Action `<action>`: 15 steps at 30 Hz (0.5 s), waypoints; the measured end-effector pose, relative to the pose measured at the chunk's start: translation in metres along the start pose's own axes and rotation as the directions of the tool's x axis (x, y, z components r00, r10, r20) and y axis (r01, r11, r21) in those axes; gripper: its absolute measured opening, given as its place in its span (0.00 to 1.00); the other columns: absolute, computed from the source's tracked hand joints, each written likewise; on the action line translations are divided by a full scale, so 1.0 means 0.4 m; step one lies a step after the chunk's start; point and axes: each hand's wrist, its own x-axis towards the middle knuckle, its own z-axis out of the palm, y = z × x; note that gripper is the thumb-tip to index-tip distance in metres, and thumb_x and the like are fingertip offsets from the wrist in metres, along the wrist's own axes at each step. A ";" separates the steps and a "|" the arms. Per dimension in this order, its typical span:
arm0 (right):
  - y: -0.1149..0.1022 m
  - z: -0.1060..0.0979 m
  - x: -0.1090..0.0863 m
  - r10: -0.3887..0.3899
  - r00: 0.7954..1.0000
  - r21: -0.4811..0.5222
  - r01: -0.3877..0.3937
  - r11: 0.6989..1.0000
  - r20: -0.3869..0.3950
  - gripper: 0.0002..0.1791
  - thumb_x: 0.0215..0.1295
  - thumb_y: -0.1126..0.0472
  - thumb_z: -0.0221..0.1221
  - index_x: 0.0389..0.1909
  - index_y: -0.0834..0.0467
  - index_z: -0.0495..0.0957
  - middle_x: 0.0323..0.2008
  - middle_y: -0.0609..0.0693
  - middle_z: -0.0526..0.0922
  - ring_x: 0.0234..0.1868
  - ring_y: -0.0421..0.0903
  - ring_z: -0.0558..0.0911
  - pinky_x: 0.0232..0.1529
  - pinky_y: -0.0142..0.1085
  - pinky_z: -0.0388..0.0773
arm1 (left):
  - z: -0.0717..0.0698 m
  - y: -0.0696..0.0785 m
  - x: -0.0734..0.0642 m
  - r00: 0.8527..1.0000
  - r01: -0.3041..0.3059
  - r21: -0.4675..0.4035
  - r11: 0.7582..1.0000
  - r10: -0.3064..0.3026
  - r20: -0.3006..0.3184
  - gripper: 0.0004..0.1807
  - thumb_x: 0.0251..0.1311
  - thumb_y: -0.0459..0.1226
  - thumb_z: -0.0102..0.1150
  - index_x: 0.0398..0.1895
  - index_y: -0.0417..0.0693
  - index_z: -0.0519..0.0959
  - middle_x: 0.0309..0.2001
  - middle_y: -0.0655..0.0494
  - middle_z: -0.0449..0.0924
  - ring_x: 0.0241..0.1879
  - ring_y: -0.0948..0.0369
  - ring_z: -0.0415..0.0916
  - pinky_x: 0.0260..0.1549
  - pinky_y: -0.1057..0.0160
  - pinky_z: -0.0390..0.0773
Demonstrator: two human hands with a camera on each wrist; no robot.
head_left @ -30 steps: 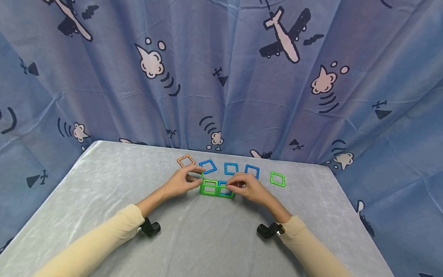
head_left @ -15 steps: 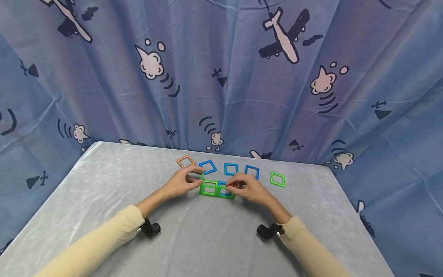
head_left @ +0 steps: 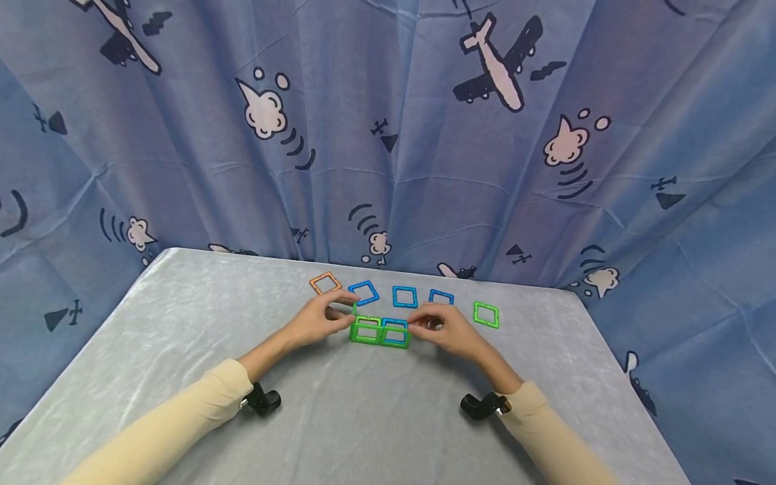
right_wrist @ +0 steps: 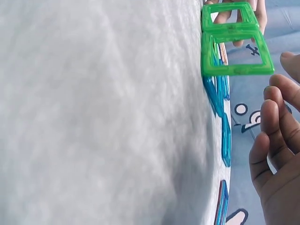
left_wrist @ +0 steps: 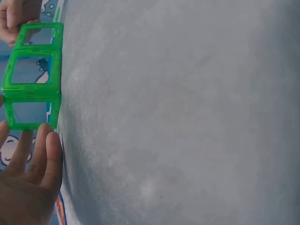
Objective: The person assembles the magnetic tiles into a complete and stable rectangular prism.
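Green square magnetic tiles stand upright on the cloth in a low joined structure. Two of them, the left front tile (head_left: 366,341) and the right front tile (head_left: 396,345), face me side by side. A green side tile (left_wrist: 31,98) closes the left end, and a blue tile (head_left: 395,321) shows behind the right front one. My left hand (head_left: 316,319) holds the side tile, thumb near its top and fingertips along its far edge. Just off the structure's right end hovers my right hand (head_left: 447,329), fingers loosely bent with nothing between them; the right wrist view shows its fingertips apart from the green tile (right_wrist: 239,71).
Behind the structure lie flat loose tiles: an orange one (head_left: 318,275), a left blue one (head_left: 358,285), a middle blue one (head_left: 405,288) and a right blue one (head_left: 441,293) partly behind my right hand. Farther right is a green one (head_left: 486,324). A patterned curtain (head_left: 339,135) hangs behind the table.
My right hand has let go of the structure's right part and shifted right, uncovering the right front tile and the blue tile behind. The left hand has not moved.
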 end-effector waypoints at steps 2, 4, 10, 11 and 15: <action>0.029 -0.005 -0.008 0.008 1.000 -0.006 -0.008 1.000 -0.009 0.07 0.65 0.73 0.66 0.43 0.68 0.85 0.34 0.54 0.83 0.34 0.53 0.79 0.32 0.42 0.77 | 0.000 -0.001 0.000 1.000 -0.002 -0.001 1.000 0.002 0.002 0.23 0.69 0.31 0.63 0.64 0.33 0.74 0.60 0.32 0.75 0.48 0.46 0.83 0.47 0.53 0.81; 0.053 -0.011 -0.016 0.018 1.000 -0.011 -0.018 1.000 -0.018 0.07 0.65 0.71 0.67 0.43 0.67 0.85 0.34 0.52 0.83 0.34 0.51 0.79 0.32 0.42 0.77 | 0.000 -0.001 0.000 1.000 -0.002 -0.002 1.000 0.002 0.003 0.23 0.69 0.31 0.63 0.64 0.33 0.74 0.60 0.32 0.75 0.48 0.46 0.83 0.46 0.52 0.81; 0.072 -0.048 -0.048 0.043 0.998 -0.020 -0.044 0.999 -0.038 0.07 0.67 0.67 0.67 0.44 0.65 0.85 0.34 0.47 0.83 0.34 0.47 0.79 0.32 0.38 0.77 | -0.001 0.001 0.000 1.000 -0.005 -0.004 1.000 0.005 0.005 0.23 0.69 0.31 0.63 0.64 0.33 0.74 0.59 0.32 0.75 0.48 0.46 0.83 0.46 0.53 0.81; 0.074 -0.055 -0.054 0.048 0.998 -0.023 -0.049 0.999 -0.042 0.08 0.67 0.66 0.67 0.44 0.65 0.85 0.34 0.46 0.83 0.34 0.47 0.79 0.32 0.38 0.77 | -0.001 0.001 -0.001 1.000 -0.005 -0.004 1.000 0.005 0.005 0.22 0.69 0.31 0.63 0.64 0.33 0.74 0.60 0.32 0.75 0.48 0.46 0.83 0.46 0.53 0.81; 0.084 -0.085 -0.077 0.075 0.995 -0.036 -0.077 0.996 -0.066 0.08 0.68 0.65 0.67 0.44 0.65 0.85 0.35 0.47 0.83 0.34 0.46 0.79 0.32 0.37 0.77 | -0.002 0.001 -0.001 1.000 -0.001 -0.006 1.000 0.001 0.005 0.23 0.69 0.31 0.63 0.64 0.33 0.74 0.60 0.32 0.75 0.48 0.46 0.83 0.45 0.53 0.82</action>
